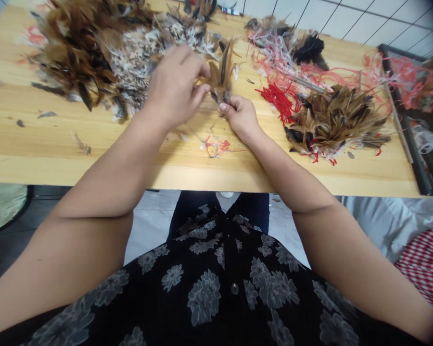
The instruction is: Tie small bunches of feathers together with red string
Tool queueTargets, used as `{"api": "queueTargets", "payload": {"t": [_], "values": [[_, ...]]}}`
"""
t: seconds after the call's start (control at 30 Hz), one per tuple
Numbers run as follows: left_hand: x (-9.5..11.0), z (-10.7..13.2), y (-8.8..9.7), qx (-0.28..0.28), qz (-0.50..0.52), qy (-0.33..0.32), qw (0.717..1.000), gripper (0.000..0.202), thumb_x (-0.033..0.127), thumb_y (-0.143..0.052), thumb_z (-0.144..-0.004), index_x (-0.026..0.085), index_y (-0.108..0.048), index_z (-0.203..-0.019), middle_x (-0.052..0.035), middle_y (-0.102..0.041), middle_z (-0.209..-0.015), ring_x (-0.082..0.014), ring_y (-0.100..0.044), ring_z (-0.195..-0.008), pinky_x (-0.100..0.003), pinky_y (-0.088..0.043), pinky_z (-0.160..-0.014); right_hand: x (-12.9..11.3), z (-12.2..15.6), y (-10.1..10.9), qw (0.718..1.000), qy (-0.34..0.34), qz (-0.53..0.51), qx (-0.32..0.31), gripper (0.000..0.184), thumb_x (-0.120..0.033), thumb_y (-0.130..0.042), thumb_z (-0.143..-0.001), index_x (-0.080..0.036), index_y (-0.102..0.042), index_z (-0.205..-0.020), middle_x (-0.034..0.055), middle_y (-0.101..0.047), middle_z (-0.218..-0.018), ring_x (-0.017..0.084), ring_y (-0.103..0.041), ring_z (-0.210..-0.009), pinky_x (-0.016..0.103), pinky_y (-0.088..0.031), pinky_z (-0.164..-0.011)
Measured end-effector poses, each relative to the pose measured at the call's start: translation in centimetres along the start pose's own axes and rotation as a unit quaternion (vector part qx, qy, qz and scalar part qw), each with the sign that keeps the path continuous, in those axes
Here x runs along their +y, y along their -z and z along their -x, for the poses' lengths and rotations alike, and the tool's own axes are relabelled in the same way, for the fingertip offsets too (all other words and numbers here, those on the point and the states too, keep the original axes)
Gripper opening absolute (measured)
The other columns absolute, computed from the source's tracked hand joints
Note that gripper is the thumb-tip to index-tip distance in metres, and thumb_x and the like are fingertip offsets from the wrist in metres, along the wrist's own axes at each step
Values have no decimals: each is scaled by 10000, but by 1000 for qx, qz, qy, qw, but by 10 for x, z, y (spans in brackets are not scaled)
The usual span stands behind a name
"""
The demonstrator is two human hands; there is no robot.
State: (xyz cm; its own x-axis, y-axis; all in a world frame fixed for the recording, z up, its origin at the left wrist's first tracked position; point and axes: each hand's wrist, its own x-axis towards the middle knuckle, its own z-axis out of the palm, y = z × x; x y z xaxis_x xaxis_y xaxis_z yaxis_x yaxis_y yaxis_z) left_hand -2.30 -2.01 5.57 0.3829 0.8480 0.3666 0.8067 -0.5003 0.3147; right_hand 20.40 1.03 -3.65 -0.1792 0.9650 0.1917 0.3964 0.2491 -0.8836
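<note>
My right hand [243, 117] is closed in a pinch on the base of a small bunch of brown and black feathers [224, 72], which points up and away from me. Just left of that bunch is my left hand [178, 86], slightly blurred, its fingers bent and its thumb apart from them. Nothing shows clearly between them. Behind the left hand lies a big heap of feathers [82, 53], brown and black at the left, with pale quill ends [130, 57] towards the middle. Red and white thread scraps [217, 146] lie on the wooden table below my hands.
Right of my hands lie a bundle of red thread [279, 102] and a pile of brown feathers [335, 120] with red ties. Tangled pink and white strings [274, 53] spread behind. A dark-framed tray [406, 125] stands at the right. The wooden table [32, 158] ends before my body.
</note>
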Motion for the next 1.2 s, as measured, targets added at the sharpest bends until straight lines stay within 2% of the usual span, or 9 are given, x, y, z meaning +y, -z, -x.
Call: {"api": "queueTargets", "payload": {"t": [0.13,0.27,0.4,0.57,0.67,0.83,0.93,1.07,1.2], "values": [[-19,-3,15,77,-32,57,995,256,391,-683,-1189,258,-879,-1287,-161,-875,-1494,-432,-771,-1477,-665,-577,-1340,7,-5,3,999,-23,-42,23,353,-280,-732,-1255,-230,-732,-906,-51,-556,-803,176,-645,-864,362,-621,-1056],[-26,-4,31,-71,-64,122,988,104,230,-732,-1000,275,-779,-918,-69,-811,-959,-360,-812,-1073,-529,-653,-1134,17,-9,9,997,-26,-60,40,356,-354,-705,-1297,-208,-772,-979,-57,-522,-799,164,-643,-830,363,-610,-1015],[-24,-7,40,-223,-131,162,952,264,401,-797,-1002,273,-688,-799,-40,-595,-711,-393,-800,-996,-487,-619,-1050,20,-10,12,997,-17,-58,40,402,-388,-704,-1311,-203,-746,-956,-64,-495,-786,142,-624,-797,331,-578,-958],[-11,-8,35,-303,-159,166,925,336,554,-755,-1087,253,-885,-1017,-155,-868,-1015,-467,-823,-1121,-524,-624,-1023,18,-8,12,998,-14,-44,46,358,-305,-719,-1300,-197,-757,-961,-73,-494,-780,125,-591,-797,298,-520,-916],[-2,-7,28,-286,-138,170,933,234,405,-787,-1064,260,-950,-1147,-152,-939,-1182,-450,-820,-1181,-513,-623,-1077,15,-7,12,998,-15,-36,52,358,-278,-714,-1296,-199,-757,-950,-74,-490,-773,128,-575,-795,302,-500,-903],[8,-5,31,-265,-85,166,946,351,274,-731,-1113,182,-969,-1354,-154,-968,-1339,-401,-833,-1268,-444,-598,-1178,5,-4,11,998,-18,-34,50,334,-229,-719,-1288,-196,-764,-958,-74,-505,-780,136,-575,-818,314,-476,-911],[8,-4,39,-265,-73,176,945,357,243,-740,-1104,99,-955,-1350,-200,-958,-1382,-414,-840,-1298,-439,-587,-1198,-3,-1,12,998,-27,-27,47,353,-215,-713,-1289,-196,-751,-939,-71,-505,-781,139,-572,-829,320,-468,-922],[2,-1,37,-209,-28,160,964,380,329,-711,-1088,184,-968,-1327,-152,-965,-1371,-394,-820,-1225,-471,-581,-1247,-11,1,13,998,-31,-17,43,386,-183,-715,-1280,-203,-711,-895,-71,-486,-772,137,-560,-822,323,-451,-906],[-8,-1,16,-182,28,133,974,381,426,-729,-1017,258,-977,-1253,-119,-956,-1297,-417,-795,-1240,-514,-581,-1264,-11,1,13,999,-24,-14,41,396,-166,-706,-1276,-207,-694,-883,-68,-497,-779,131,-567,-827,318,-449,-900]]}}
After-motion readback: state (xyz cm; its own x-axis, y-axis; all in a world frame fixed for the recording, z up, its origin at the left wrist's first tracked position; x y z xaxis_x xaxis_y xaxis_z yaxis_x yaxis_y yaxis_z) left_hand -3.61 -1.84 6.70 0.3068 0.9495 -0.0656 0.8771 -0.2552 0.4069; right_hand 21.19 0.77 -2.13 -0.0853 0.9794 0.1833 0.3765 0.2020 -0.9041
